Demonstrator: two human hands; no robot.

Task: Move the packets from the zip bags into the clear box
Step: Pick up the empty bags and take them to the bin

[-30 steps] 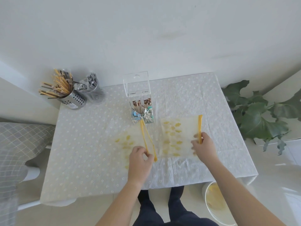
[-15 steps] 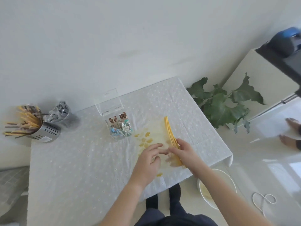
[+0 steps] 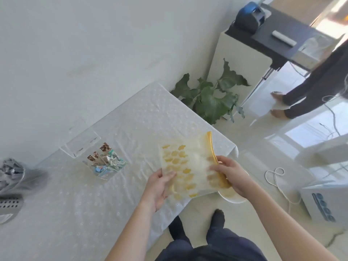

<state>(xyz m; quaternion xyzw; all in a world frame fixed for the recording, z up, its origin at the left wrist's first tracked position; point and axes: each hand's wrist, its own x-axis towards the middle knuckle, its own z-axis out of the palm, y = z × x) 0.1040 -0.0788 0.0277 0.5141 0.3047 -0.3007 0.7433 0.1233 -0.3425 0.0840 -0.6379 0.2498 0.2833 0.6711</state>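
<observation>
Holding the zip bags (image 3: 188, 162) stacked together at centre right of the frame, lifted off the table (image 3: 75, 194) near its right edge. Left hand (image 3: 158, 187) pinches the bags' lower left corner, thumb on top; right hand (image 3: 228, 175) grips the yellow zipper edge (image 3: 211, 146), fingers curled beneath and showing through the plastic. Bags translucent, printed with yellow shapes; cannot tell whether any packets are inside. Clear box (image 3: 104, 163) sits left of centre on the white cloth, lid tipped back, coloured packets (image 3: 108, 160) standing inside. Potted plant (image 3: 212, 98) at upper right, beyond the table corner.
</observation>
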